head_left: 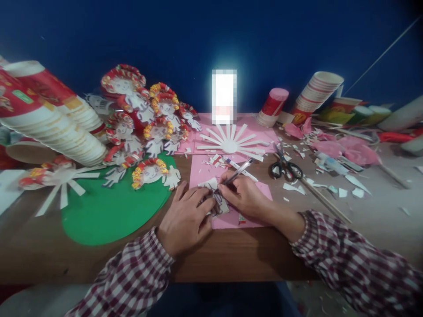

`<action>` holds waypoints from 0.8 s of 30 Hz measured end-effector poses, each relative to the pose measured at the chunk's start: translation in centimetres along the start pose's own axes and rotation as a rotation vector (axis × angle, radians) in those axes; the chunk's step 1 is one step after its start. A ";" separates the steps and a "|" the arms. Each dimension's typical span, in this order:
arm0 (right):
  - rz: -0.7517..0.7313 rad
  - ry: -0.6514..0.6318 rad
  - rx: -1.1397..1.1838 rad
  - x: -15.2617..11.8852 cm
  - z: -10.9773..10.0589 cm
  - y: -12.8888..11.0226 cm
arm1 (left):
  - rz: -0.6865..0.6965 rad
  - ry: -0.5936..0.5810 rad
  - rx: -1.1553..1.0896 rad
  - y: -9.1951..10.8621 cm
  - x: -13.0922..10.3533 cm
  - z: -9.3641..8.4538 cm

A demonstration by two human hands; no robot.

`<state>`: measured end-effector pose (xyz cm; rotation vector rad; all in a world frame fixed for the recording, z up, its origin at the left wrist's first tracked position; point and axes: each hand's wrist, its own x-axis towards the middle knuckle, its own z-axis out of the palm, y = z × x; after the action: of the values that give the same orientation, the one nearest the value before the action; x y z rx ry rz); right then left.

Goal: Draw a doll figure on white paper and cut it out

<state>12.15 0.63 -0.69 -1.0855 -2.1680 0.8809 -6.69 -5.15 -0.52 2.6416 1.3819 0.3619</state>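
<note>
My right hand (247,198) is closed around a pen (240,170), its tip end down at a small white paper piece (218,207) with dark drawn outlines. My left hand (190,211) lies bent over the left side of that piece, its fingers holding it against a pink sheet (200,169). The fingers partly hide the drawing, and the pen's point is covered. Just beyond the pen, a white marker (243,171) lies on the pink sheet among paper scraps.
Scissors (286,169) and a wooden stick (325,200) lie at right among scraps. A white strip-rayed paper piece (228,145) lies ahead. A green sheet (115,215), decorated paper figures (150,171) and stacked paper cups (76,141) occupy the left. More cups (317,94) stand back right.
</note>
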 end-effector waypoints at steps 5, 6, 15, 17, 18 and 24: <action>0.033 0.030 0.011 0.0 0.0 -0.2 | 0.006 0.007 0.000 0.0 0.0 0.1; 0.046 0.027 0.003 0.1 0.0 -0.2 | 0.008 0.006 0.000 -0.1 0.0 0.1; 0.048 -0.016 -0.004 0.0 0.0 -0.1 | -0.013 -0.014 -0.006 -0.1 -0.1 0.0; 0.063 -0.006 -0.009 0.0 0.0 -0.1 | -0.012 -0.010 -0.006 -0.1 -0.1 0.1; 0.069 -0.003 -0.012 0.0 0.0 -0.1 | -0.011 -0.007 -0.006 -0.1 -0.1 0.1; 0.065 -0.004 -0.005 0.0 0.0 -0.1 | -0.013 0.001 -0.001 0.0 -0.1 0.1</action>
<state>12.09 0.57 -0.57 -1.1635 -2.1498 0.9073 -6.72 -5.19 -0.68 2.6308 1.3985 0.3622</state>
